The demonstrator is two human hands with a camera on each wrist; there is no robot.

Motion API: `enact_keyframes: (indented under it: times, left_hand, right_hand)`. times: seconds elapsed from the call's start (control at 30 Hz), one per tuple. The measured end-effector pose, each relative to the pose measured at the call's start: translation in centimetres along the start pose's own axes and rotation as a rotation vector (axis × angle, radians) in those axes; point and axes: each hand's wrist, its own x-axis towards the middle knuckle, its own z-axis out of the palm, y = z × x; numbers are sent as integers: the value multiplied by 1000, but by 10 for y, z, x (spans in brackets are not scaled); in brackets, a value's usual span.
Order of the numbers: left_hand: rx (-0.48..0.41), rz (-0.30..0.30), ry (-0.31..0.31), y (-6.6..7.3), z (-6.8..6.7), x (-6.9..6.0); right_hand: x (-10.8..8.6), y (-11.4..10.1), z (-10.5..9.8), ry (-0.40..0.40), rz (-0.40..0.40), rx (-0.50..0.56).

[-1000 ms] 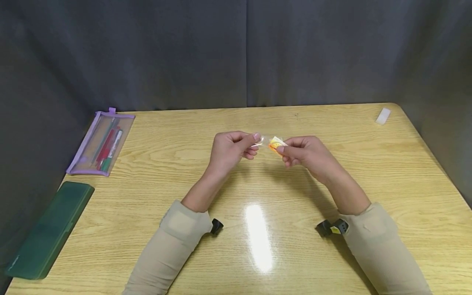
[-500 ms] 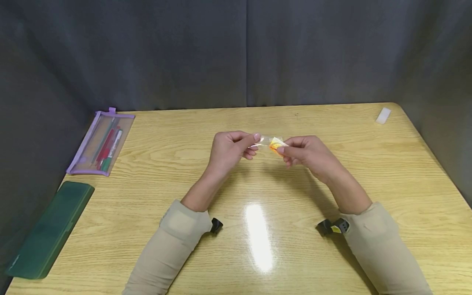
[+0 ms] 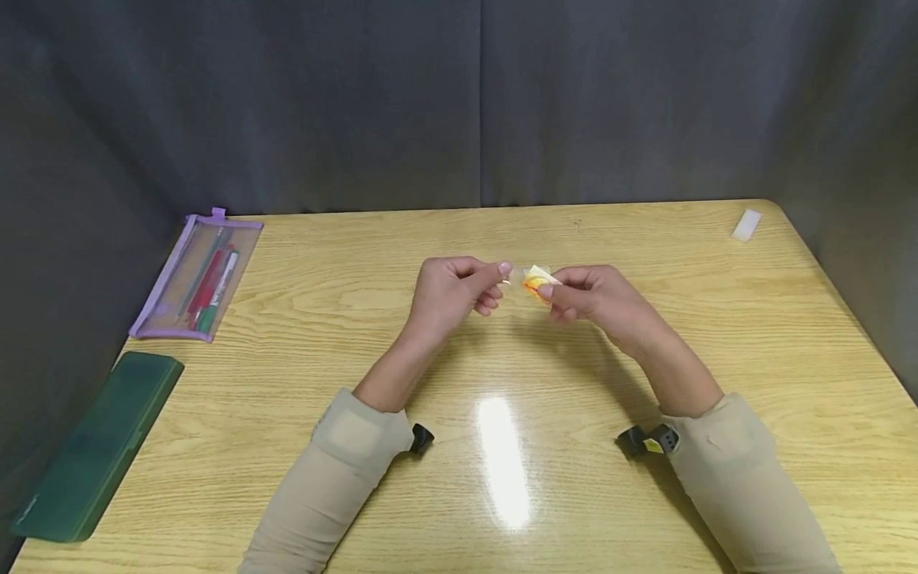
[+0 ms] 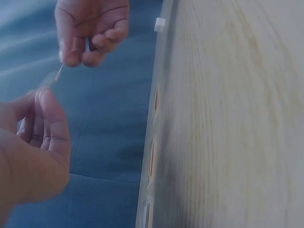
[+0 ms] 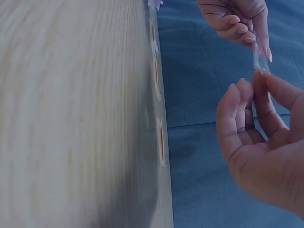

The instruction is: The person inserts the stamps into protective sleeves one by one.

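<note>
Held above the table between both hands is a small clear plastic wrapper (image 3: 518, 277) with a yellow, orange and white piece (image 3: 536, 281) at its right end. My left hand (image 3: 450, 296) pinches the clear end between thumb and fingers. On the other side, my right hand (image 3: 606, 301) pinches the coloured end, thumb on top. In the left wrist view, a thin transparent strip (image 4: 47, 81) spans the gap between the two hands. Fingertips cover both ends of the wrapper, so what is inside cannot be made out.
A purple-edged mesh pouch (image 3: 165, 295) with pens and markers lies at the table's left. Nearer sits a dark green case (image 3: 103, 446). A small white block (image 3: 747, 226) rests at the far right corner of the wooden table (image 3: 574, 494). Dark curtains (image 3: 323, 104) hang behind.
My left hand has shifted slightly to the right, towards the right hand. Less of the clear plastic shows between them. My right hand stays almost in place, still pinching the coloured end.
</note>
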Motion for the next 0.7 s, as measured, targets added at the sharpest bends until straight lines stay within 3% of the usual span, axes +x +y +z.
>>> enact_keyframes:
  times: [0.2,0.43,0.7]
  left_hand:
    - [-21,-5,0,0,0,1]
    - [-19,-16,51,-1,1,1]
    - [-8,5,46,-1,2,1]
  right_hand:
    - [1,-1,1,43,8,2]
    - [0,-2,0,58,-19,45]
    - [-1,-4,0,24,34,28]
